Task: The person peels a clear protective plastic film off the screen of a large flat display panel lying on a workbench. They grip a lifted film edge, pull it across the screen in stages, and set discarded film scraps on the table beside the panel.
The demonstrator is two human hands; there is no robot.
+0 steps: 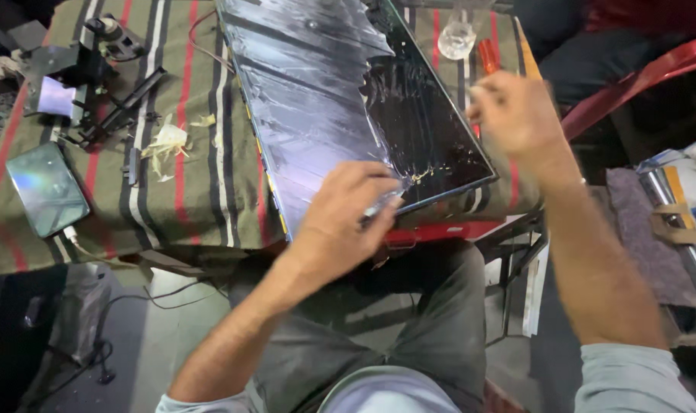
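**Hands at a film-covered flat panel**

A large dark flat panel (pixel 409 115) lies tilted across a worktop (pixel 203 191) draped in striped cloth. A silvery film (pixel 310 99) covers most of it, its torn edge baring the black right part. The left hand (pixel 340 222) rests at the panel's near edge, fingers (pixel 378 200) pinching the film. The right hand (pixel 516 115) hovers blurred over the right edge; its fingers' state cannot be told. A phone (pixel 46 187) lies far left, crumpled scraps (pixel 167 143) nearby.

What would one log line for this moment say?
left hand: pinching film edge on panel | right hand: raised, blurred | phone: on striped cloth
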